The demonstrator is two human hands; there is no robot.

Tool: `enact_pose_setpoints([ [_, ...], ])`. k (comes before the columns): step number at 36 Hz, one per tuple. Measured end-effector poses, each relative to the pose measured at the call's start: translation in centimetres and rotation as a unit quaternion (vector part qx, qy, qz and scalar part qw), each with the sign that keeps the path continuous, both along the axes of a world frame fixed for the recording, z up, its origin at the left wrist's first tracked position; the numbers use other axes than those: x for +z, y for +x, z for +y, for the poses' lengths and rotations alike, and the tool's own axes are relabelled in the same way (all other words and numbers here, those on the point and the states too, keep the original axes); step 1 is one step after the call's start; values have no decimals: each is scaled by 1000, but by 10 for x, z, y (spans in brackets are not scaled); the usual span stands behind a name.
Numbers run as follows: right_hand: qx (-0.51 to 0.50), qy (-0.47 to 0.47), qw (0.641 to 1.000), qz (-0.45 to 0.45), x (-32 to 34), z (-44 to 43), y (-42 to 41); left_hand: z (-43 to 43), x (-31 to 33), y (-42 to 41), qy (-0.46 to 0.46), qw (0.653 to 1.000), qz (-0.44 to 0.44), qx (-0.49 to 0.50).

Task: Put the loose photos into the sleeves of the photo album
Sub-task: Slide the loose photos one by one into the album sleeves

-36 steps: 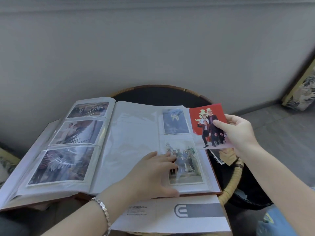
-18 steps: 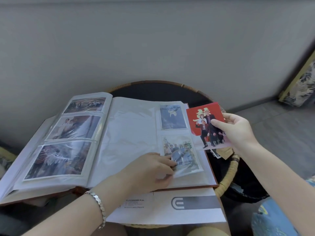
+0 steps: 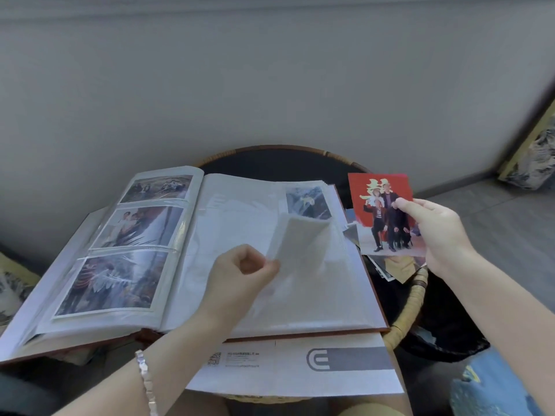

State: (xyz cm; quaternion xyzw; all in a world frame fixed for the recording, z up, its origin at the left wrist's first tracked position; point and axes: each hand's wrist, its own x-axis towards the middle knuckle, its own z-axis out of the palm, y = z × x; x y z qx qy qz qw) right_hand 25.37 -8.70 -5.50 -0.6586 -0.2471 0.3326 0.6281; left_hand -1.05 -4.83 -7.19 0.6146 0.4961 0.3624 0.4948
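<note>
I see open white-paged photo album [image 3: 192, 253] flat on round wicker-rimmed table [image 3: 412, 301], left-page sleeves filled. Left hand [image 3: 240, 274]: fingers curled, thumb and forefinger pinching white-backed photo print [image 3: 297, 241] tilted up over right page. Right hand [image 3: 435, 232]: thumb and fingers clamped on red-background group photo [image 3: 380, 205], held in air just beside album's right edge, above dark loose photo pile [image 3: 383, 265].

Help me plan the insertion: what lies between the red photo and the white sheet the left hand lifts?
Head view: the album page's outer edge and loose photos on the table.
</note>
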Motion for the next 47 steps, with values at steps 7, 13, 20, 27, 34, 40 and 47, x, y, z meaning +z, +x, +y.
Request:
enact_pose_setpoints([
  [7,262,-75,962,-5,2,2,-44,7,27,-33,-88,992,-66,69],
  [13,429,-51,901,-31,-8,17,-97,12,48,-59,-224,973,-14,-53],
  [20,474,-53,872,-112,-22,24,-125,43,58,-71,-191,980,50,-1],
  [27,517,-74,830,-195,-26,21,-118,72,34,-33,31,935,346,-70],
  [34,385,-154,897,-153,-8,31,-98,105,1,16,111,890,433,-92],
  [40,194,-144,966,-93,-15,54,-59,109,-17,42,108,849,510,-84],
  [47,161,-167,969,-89,-15,76,-38,109,-25,44,142,859,491,-25],
])
